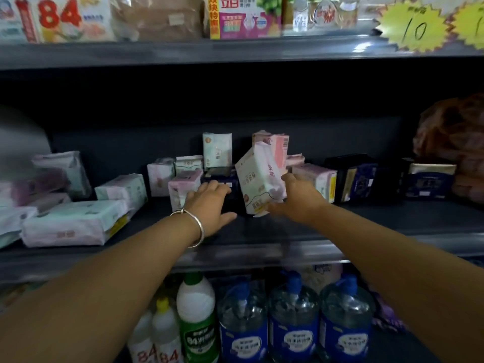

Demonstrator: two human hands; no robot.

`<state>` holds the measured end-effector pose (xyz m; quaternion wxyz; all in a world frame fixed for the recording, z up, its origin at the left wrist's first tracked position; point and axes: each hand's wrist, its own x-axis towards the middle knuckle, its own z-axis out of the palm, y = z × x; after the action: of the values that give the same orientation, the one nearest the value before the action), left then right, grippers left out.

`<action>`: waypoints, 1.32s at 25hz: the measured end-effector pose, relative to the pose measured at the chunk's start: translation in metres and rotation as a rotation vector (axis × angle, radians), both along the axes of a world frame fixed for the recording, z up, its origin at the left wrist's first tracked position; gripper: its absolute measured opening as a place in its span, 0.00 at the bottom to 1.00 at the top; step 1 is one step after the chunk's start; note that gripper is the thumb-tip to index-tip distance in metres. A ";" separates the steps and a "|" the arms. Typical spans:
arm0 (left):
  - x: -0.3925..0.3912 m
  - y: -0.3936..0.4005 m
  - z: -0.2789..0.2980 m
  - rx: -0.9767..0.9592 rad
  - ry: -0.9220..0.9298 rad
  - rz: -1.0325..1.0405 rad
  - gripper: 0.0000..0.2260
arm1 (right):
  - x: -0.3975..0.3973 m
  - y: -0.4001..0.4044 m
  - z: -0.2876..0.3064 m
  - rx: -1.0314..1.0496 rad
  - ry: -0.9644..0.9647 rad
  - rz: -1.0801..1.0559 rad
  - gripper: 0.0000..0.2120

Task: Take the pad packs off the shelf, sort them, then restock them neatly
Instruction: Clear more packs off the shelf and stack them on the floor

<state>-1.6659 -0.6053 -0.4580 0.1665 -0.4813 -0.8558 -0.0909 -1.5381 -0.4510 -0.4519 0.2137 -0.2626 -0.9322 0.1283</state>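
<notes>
Several pad packs lie scattered on the dark middle shelf (262, 231). My right hand (298, 197) grips a tilted white and pink pad pack (258, 179) from its right side, lifted slightly off the shelf. My left hand (209, 203), with a silver bracelet on the wrist, reaches over a dark navy pack (222, 180), its fingers curled over the top and its thumb spread below. A small pink pack (180, 189) stands just left of that hand. White and green packs (73, 224) lie flat at the left. Dark navy packs (361, 179) stand at the right.
The shelf above carries soap and detergent packs (243, 19) and yellow price tags (416, 27). Below stand bleach bottles (196, 318) and blue-labelled clear jugs (293, 323). A brownish bag (450, 142) sits at the far right of the middle shelf.
</notes>
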 end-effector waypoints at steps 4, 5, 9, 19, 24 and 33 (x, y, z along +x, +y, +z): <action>-0.031 0.022 0.004 0.050 0.029 0.053 0.28 | -0.029 0.020 0.006 -0.103 0.086 -0.065 0.36; -0.037 0.029 0.007 0.073 0.035 0.060 0.28 | -0.036 0.025 0.007 -0.139 0.113 -0.072 0.35; -0.057 0.054 0.015 0.124 0.063 0.081 0.30 | -0.058 0.041 0.008 -0.227 0.121 -0.077 0.39; -0.123 0.049 -0.001 0.119 -0.019 0.453 0.39 | -0.092 0.052 0.005 -0.382 0.228 -0.049 0.27; -0.139 0.044 -0.012 0.174 -0.195 0.518 0.35 | -0.105 0.048 0.000 -0.196 0.361 -0.042 0.26; -0.141 0.030 -0.004 0.175 -0.306 0.526 0.39 | -0.097 0.028 0.005 -0.057 0.376 -0.064 0.27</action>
<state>-1.8072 -0.5749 -0.4620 0.0943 -0.2078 -0.9550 -0.1894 -1.6350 -0.4228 -0.4464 0.3807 -0.2694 -0.8629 0.1945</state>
